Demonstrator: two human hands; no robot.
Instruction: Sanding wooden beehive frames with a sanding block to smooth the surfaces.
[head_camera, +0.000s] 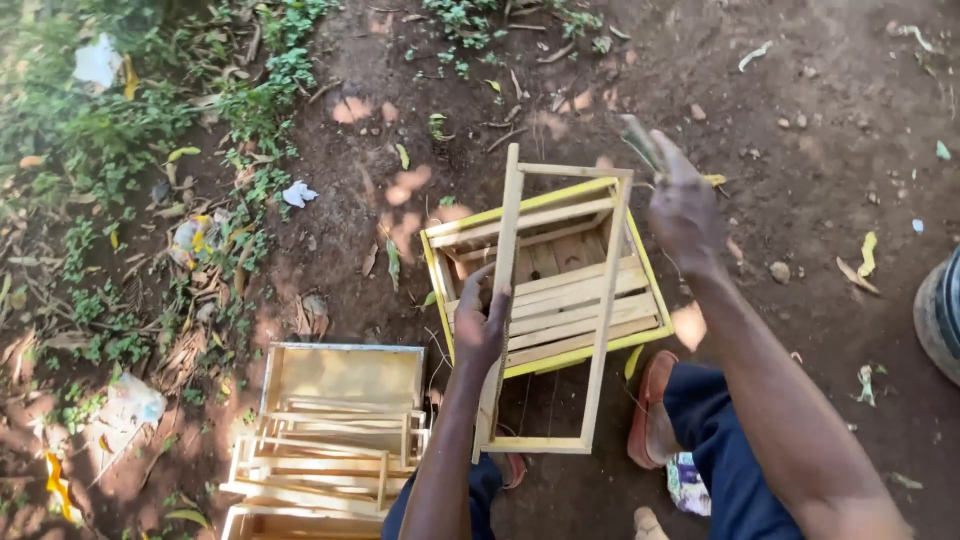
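Upright, the wooden frame (550, 310) stands over the yellow-edged box (545, 285), long axis running away from the person — the left hand (482, 325) clasps its left side bar, while the right hand (683, 205) — blurred, fingers loosely spread, grasping nothing — hovers near its far corner.

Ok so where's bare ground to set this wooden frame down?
Bare dirt lies beyond the yellow-edged box, right of the right hand. Crowded: frame stack by the left hand holding the frame, and weeds farther left.
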